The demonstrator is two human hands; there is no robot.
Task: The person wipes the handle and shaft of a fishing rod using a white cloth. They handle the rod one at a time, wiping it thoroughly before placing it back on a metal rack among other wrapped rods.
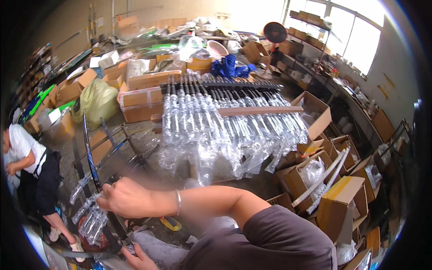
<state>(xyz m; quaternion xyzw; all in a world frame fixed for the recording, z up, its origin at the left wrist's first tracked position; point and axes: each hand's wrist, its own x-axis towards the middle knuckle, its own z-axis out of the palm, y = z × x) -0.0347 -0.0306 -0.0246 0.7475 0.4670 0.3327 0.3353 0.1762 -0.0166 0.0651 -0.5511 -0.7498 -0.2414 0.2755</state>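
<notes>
The floor around the person is crowded: open cardboard boxes line the right side, and more cartons and a yellow sack stand at the far left. Little open room remains apart from a strip of bare floor between the near hands and the rack ahead. That rack, a wooden bar across the middle distance, carries a row of long rods in clear plastic sleeves lying side by side.

The right hand, arm reaching across from the right, is clenched around a long dark rod that rises up and far-left from the fist. Crumpled clear plastic wrap hangs just below and left of the fist, touching the rod.

The left hand sits at the lower edge, below the right, partly cut off; its fingers appear curled near the rod's lower end, but whether they hold it cannot be told.

A second person crouches at the left edge, half cropped. The rod's lower end is blurred.
</notes>
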